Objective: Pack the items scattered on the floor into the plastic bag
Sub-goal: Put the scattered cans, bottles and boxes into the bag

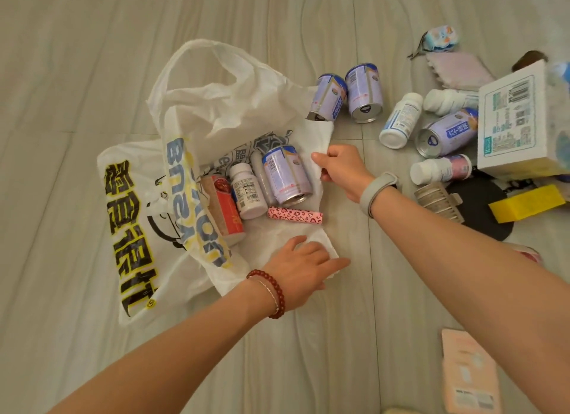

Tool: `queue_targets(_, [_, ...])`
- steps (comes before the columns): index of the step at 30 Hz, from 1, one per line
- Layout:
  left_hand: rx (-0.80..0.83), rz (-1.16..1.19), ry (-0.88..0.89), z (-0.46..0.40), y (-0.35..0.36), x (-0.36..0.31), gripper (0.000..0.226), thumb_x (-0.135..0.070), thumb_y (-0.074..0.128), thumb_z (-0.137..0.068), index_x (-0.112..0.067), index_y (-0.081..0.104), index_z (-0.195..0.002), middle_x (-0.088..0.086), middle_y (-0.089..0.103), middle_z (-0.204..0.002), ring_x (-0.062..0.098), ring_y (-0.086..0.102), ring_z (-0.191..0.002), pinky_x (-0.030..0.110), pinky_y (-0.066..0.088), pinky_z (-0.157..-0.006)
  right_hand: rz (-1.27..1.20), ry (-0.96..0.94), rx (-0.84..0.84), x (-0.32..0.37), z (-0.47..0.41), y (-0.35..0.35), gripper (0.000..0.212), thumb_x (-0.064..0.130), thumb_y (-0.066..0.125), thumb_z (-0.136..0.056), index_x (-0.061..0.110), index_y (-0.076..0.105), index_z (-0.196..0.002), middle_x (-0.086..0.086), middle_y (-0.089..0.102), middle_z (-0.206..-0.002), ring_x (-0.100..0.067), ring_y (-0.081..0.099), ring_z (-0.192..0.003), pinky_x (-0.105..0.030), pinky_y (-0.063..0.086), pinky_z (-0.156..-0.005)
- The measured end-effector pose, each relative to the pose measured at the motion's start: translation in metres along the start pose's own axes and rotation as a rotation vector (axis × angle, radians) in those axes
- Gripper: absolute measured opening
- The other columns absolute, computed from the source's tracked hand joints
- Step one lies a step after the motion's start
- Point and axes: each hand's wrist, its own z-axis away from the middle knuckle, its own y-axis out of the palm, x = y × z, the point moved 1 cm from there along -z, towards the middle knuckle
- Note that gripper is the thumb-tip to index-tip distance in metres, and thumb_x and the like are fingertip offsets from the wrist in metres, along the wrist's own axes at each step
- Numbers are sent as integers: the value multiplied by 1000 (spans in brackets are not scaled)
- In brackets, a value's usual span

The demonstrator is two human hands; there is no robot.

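Note:
A white plastic bag [197, 105] with yellow and blue print lies open on the floor. Inside it I see a purple can [285, 174], a white pill bottle [248, 191], a red box [223, 208] and a pink leopard-print tube [295, 216]. My right hand [342, 170] pinches the bag's upper mouth edge. My left hand [303, 267] rests on the lower mouth edge with its fingers spread. Loose on the floor to the right lie two purple cans [364, 92], a third can [445, 132], white bottles [401, 120] and a white carton [521, 120].
Further right lie a yellow box [527, 203], a black round pad [481, 210], a ribbed grey holder [438, 200], a lilac pouch [459, 69] and a small blue-white packet [441, 38]. A pink card [468, 373] sits near the bottom right. The floor is pale tile.

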Motion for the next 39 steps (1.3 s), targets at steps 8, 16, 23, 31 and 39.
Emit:
queue_targets(8, [-618, 450, -236, 50, -65, 24, 25, -15, 46, -89, -6, 63, -105, 11, 59, -92, 27, 60, -75, 33, 48, -67, -112, -214, -230, 50, 29, -41, 43, 12, 51, -89, 16, 32, -51, -5, 34, -53, -11, 38, -46, -18, 39, -41])
queue_targets(16, [-795, 315, -423, 108, -93, 31, 41, -43, 38, -82, -18, 70, -87, -3, 62, -82, 13, 55, -59, 29, 48, -54, 192, -449, -388, 83, 65, -57, 41, 11, 49, -91, 18, 30, -54, -3, 36, -53, -28, 44, -61, -42, 42, -60])
queue_targets(23, [-726, 9, -325, 78, -99, 2, 40, -62, 54, -73, -25, 68, -68, -8, 66, -61, 12, 62, -53, 17, 40, -44, 392, -415, -420, 45, 80, -68, 13, 11, 50, -89, 0, 57, -90, -18, 64, -85, -32, 58, -81, -31, 37, -69])
queue_targets(31, [-1001, 82, -747, 79, -111, 56, 15, -26, 67, -80, -12, 70, -74, 10, 59, -69, 30, 60, -60, 27, 35, -49, 180, -344, -514, 36, 89, -96, 11, 15, 49, -90, 8, 50, -81, -23, 63, -80, -29, 62, -67, -28, 51, -64])
queue_targets(39, [-1014, -68, -655, 92, -118, 73, 20, -23, 64, -79, -7, 70, -67, 12, 62, -81, 32, 58, -74, 30, 37, -53, 323, -436, -478, 21, 109, -59, 8, 16, 56, -86, 12, 56, -79, 3, 55, -67, -20, 53, -68, -36, 43, -65])
